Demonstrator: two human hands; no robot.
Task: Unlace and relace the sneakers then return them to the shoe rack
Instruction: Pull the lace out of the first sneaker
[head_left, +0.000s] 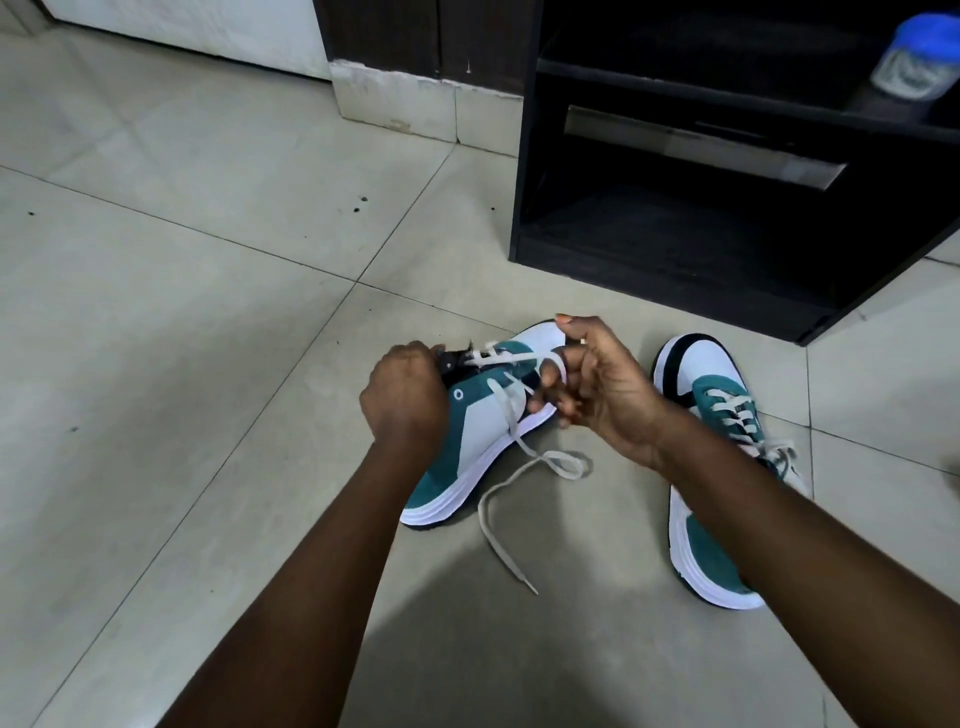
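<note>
Two teal and white sneakers lie on the tiled floor. The left sneaker (470, 436) is tilted on its side between my hands. My left hand (405, 400) grips its tongue and collar area with curled fingers. My right hand (597, 387) pinches the cream lace (524, 467) near the eyelets; the lace's free end trails in a loop across the floor toward me. The right sneaker (711, 467) stands upright beside my right forearm, laced and tied, partly hidden by that arm.
A black shoe rack (675, 218) with open shelves stands just beyond the sneakers. A blue-lidded jar (917, 57) sits on its upper shelf at the far right. A dark door frame (431, 36) and white skirting rise at the back.
</note>
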